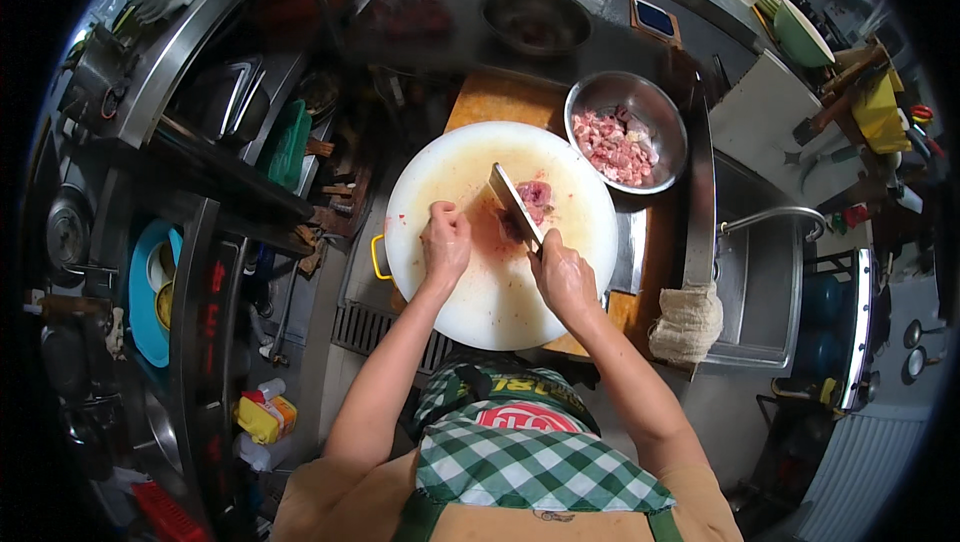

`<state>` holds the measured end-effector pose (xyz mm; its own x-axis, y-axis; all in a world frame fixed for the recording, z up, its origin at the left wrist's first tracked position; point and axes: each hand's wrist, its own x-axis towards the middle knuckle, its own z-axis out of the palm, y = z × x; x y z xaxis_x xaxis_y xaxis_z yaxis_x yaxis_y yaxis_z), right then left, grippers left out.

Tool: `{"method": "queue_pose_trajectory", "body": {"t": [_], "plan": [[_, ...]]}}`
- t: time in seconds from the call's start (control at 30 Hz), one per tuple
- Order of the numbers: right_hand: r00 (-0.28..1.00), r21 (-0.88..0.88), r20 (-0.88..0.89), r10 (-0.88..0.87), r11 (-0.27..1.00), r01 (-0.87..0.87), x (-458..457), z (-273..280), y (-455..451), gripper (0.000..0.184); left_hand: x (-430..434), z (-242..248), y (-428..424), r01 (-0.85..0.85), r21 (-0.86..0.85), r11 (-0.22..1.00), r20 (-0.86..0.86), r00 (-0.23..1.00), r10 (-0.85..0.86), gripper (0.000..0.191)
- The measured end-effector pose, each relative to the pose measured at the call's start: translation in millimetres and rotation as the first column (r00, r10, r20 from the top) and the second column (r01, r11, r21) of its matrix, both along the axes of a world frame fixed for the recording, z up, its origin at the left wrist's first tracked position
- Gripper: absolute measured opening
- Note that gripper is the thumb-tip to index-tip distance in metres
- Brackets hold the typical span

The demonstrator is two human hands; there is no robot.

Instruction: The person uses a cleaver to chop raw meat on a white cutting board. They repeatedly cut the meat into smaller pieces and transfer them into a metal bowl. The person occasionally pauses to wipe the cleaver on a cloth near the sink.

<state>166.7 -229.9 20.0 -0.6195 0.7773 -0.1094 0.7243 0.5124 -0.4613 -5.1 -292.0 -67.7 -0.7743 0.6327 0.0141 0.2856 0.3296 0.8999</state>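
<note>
My right hand (564, 276) grips the handle of a cleaver (517, 206), its blade slanting up and to the left over a round white cutting board (480, 309). Against the blade's right side lies a piece of raw meat (535, 197). A darker bit of meat (511, 228) shows to the left of the blade, partly covered by it. My left hand (445, 242) is curled on or just over the board's left part, apart from the meat, and I see nothing in it. Small red scraps and stains mark the board.
A steel bowl (675, 141) of chopped raw meat (615, 148) stands at the board's upper right. Beneath the board is a wooden surface (506, 96). A folded cloth (686, 324) hangs by the sink (757, 287). A yellow handle (379, 258) juts out at the board's left.
</note>
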Motion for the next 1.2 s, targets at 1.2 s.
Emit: {"method": "queue_pose_trajectory", "body": {"t": [1.2], "plan": [[0.969,-0.120,-0.165,-0.186,0.979,0.168,55,-17,-5,0.031,8,-3,-21,0.345,-0.011,0.938,-0.265,0.904,-0.336,0.019]]}}
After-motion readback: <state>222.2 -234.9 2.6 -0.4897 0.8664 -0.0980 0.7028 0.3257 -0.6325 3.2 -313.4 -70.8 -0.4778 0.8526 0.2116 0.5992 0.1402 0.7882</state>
